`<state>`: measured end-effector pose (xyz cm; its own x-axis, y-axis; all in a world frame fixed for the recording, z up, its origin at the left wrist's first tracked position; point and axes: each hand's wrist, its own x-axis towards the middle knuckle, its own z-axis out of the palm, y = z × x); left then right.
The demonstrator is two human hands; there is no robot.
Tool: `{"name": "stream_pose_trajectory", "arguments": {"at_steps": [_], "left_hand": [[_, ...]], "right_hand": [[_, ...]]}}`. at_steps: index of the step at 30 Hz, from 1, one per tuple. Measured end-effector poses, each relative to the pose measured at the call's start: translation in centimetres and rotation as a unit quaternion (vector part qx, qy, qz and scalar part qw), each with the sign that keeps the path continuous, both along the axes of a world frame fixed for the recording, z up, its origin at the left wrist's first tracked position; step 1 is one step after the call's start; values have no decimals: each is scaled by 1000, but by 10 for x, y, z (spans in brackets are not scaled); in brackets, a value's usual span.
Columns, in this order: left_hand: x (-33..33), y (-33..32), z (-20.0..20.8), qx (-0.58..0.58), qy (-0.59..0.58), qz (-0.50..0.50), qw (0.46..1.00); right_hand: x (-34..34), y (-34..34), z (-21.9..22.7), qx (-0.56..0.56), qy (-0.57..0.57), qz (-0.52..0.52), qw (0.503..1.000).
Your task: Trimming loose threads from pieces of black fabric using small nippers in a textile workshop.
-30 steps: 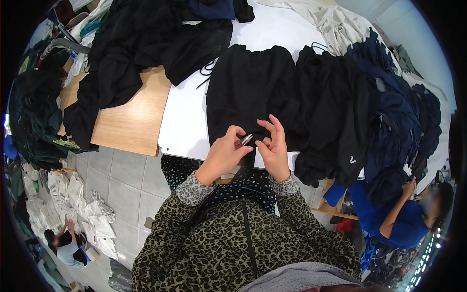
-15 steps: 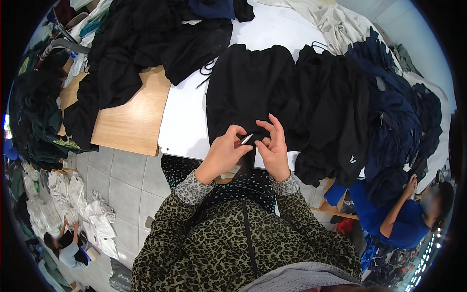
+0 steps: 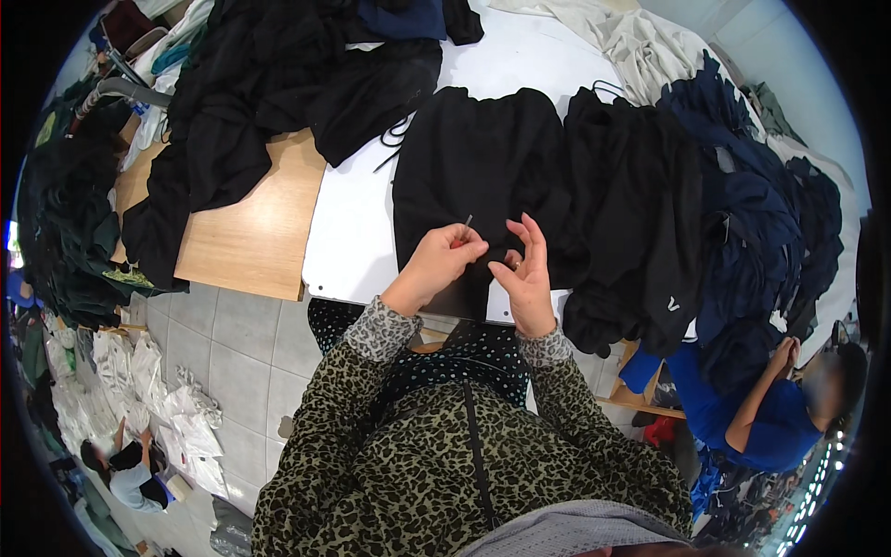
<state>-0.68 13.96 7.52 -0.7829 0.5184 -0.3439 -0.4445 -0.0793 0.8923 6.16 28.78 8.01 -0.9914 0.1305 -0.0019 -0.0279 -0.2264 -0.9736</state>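
Note:
My left hand [image 3: 438, 264] is closed around a small metal-bladed tool with a red part [image 3: 457, 243]; its thin tip sticks up past the fingers, and the rest is hidden in the grip. To its right, my right hand [image 3: 527, 278] is raised with thumb and fingers apart, and nothing shows between them. Both hands are over the near part of a black garment [image 3: 478, 158] spread on the white table [image 3: 348, 223]. A second black garment [image 3: 636, 186] with a small white mark lies against it on the right.
Black clothes [image 3: 278, 84] pile at the far left beside a bare wooden board [image 3: 246, 218]. Navy garments [image 3: 752, 213] heap on the right, with cream cloth [image 3: 645, 46] behind. A person in blue [image 3: 770, 408] works at the right; another person [image 3: 130, 473] is at lower left.
My left hand has turned and moved slightly up, so the tool's tip now points upward instead of toward my right hand. My right hand's fingers have shifted only slightly.

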Motion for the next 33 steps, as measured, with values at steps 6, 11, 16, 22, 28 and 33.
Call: {"name": "stream_pose_trajectory", "arguments": {"at_steps": [6,11,16,22,28,33], "left_hand": [[-12,4,-2,49,2,74,996],[-9,-16,-5,38,-8,121,992],[6,-46,-20,21,-14,175,984],[30,-64,-30,3,-61,223,973],[44,-71,-11,-13,-52,193,980],[49,-62,-6,-31,-27,143,989]], "right_hand": [[18,-19,-48,22,-144,-33,989],[18,-30,-53,221,-164,-31,961],[35,-53,-49,441,39,-43,895],[5,-53,-61,499,90,-99,856],[-5,-10,-18,-274,-134,-45,951],[4,11,-7,-289,-120,-17,949]]}}
